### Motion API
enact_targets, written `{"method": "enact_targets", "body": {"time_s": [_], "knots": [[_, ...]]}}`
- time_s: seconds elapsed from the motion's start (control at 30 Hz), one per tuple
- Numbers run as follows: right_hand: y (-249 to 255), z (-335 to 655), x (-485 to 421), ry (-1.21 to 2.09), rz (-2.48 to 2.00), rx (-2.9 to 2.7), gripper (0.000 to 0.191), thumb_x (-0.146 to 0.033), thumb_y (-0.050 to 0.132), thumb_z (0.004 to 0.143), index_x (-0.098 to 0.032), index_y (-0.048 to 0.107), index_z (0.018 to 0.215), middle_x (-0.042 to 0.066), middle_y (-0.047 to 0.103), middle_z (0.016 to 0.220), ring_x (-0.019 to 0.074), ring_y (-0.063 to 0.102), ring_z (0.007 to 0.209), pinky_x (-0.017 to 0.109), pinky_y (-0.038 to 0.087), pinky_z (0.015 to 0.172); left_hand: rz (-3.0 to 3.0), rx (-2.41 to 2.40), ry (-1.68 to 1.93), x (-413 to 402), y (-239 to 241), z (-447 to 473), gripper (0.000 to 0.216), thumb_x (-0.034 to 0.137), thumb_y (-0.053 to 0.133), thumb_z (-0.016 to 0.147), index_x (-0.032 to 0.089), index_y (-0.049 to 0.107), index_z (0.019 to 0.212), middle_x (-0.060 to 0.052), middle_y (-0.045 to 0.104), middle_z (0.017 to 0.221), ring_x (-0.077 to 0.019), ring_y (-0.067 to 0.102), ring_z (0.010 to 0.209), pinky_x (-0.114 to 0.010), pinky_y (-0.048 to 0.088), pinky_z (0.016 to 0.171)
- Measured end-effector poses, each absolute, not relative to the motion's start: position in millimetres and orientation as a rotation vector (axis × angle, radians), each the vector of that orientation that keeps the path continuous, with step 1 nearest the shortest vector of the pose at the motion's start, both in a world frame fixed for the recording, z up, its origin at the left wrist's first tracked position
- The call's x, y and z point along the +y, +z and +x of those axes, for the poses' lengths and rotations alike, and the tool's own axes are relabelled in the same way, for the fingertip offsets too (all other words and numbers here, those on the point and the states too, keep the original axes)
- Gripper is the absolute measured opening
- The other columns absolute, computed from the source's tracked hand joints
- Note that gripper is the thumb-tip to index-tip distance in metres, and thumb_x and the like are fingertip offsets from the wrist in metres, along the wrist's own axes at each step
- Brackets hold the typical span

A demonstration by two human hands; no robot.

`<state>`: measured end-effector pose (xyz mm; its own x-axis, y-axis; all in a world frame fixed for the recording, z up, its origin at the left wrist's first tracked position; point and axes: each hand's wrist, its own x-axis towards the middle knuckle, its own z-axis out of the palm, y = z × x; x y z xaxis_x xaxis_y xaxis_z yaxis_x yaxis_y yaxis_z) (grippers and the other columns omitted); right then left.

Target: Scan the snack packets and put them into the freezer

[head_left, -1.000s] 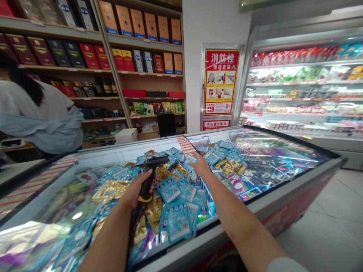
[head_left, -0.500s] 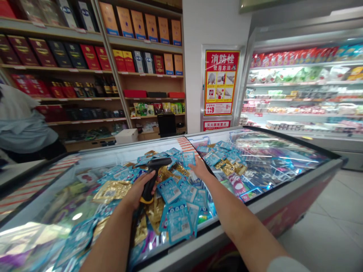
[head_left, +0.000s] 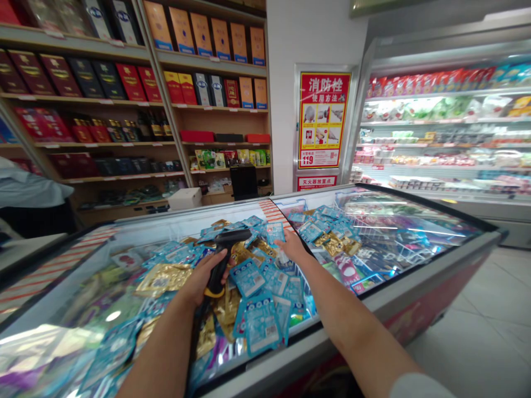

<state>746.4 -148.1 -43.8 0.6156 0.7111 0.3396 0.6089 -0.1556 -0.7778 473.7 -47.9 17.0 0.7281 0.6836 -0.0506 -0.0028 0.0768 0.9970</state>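
Note:
Wrapped around the handle of a black barcode scanner (head_left: 229,239) is my left hand (head_left: 209,275); the scanner's head points right. My right hand (head_left: 291,245) pinches the edge of a blue packet (head_left: 274,232) with a pale middle, to the right of the scanner. Below both hands, many blue packets (head_left: 262,326) and gold packets (head_left: 164,278) lie in a loose heap on the glass top of a chest freezer (head_left: 352,312). The scanner's cable runs down beside my left forearm.
More blue and gold packets (head_left: 332,224) lie on the freezer's right pane. Behind stand shelves of boxed goods (head_left: 201,33), a white box (head_left: 185,199) and a red fire-hydrant sign (head_left: 324,120). A lit refrigerated display (head_left: 448,124) is at right. Someone in a pale shirt (head_left: 31,188) is at far left.
The person at far left has shifted further left and lower. My hands, the scanner and the pinched packet have hardly moved.

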Motion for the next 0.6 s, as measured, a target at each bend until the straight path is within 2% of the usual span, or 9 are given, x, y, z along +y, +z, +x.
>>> {"method": "enact_targets", "body": {"time_s": [0.23, 0.33, 0.47, 0.6], "knots": [[-41.9, 743.1, -148.7, 0.136, -1.866, -1.066, 0.027, -0.027, 0.067, 0.082, -0.021, 0.066, 0.108, 0.004, 0.073, 0.099, 0.0213, 0.066, 0.093, 0.031, 0.048, 0.083, 1.391, 0.595, 0.581, -49.2, 17.4, 474.2, 0.045, 0.057, 0.076, 0.068, 0.013, 0.068, 0.078, -0.002, 0.060, 0.052, -0.0115, 0.049, 0.041, -0.021, 0.039, 0.040], [-37.4, 743.9, -151.9, 0.058, -1.967, -0.999, 0.035, -0.027, 0.065, 0.085, -0.021, 0.063, 0.119, 0.007, 0.072, 0.108, 0.0239, 0.066, 0.103, 0.033, 0.048, 0.090, 1.378, 0.598, 0.590, -47.4, 16.5, 474.3, 0.045, 0.057, 0.076, 0.067, 0.014, 0.067, 0.078, -0.002, 0.059, 0.051, -0.0115, 0.049, 0.041, -0.022, 0.040, 0.041], [-26.3, 759.9, -168.2, -0.141, -2.173, -0.694, 0.047, -0.022, 0.049, 0.094, -0.011, 0.050, 0.139, 0.018, 0.066, 0.124, 0.0283, 0.061, 0.119, 0.036, 0.044, 0.100, 1.377, 0.615, 0.589, -44.4, 15.8, 474.3, 0.048, 0.059, 0.075, 0.067, 0.014, 0.066, 0.077, -0.002, 0.058, 0.050, -0.0123, 0.050, 0.041, -0.022, 0.039, 0.041], [-21.2, 781.0, -187.1, -0.178, -2.274, -0.563, 0.056, -0.008, 0.044, 0.090, -0.004, 0.040, 0.146, 0.023, 0.058, 0.136, 0.0285, 0.056, 0.128, 0.036, 0.042, 0.106, 1.380, 0.616, 0.574, -43.1, 15.9, 474.2, 0.048, 0.061, 0.074, 0.068, 0.014, 0.066, 0.077, -0.001, 0.057, 0.049, -0.0126, 0.050, 0.041, -0.022, 0.037, 0.041]]}}
